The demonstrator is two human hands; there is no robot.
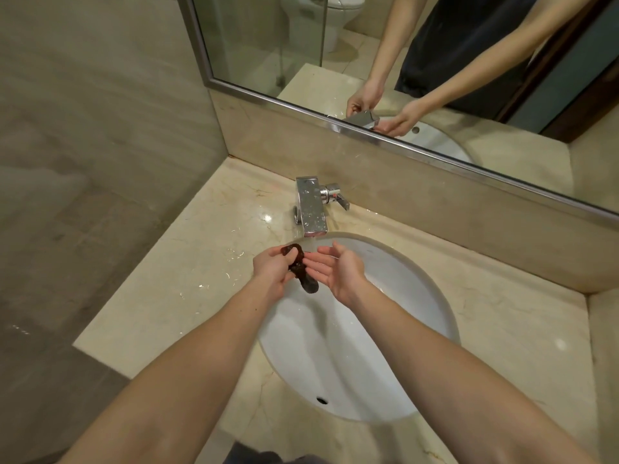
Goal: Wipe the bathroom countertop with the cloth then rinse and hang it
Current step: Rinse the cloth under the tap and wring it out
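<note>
Cloth (299, 266), dark and soaked, hung bunched over the sink (395, 262) just below the tap (311, 205), gripped in the left hand (272, 270). Right hand (336, 270) lay open, palm up, beside it, holding nothing. Rinse step apparently underway; wringing, then hanging, looked next and would need both hands closing on it.

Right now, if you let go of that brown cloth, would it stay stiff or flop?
Probably floppy: the cloth bunches in the left hand and its loose end droops over the sink. Likely heavy for its size and drippy, since water from the faucet seems to run onto it.
</note>
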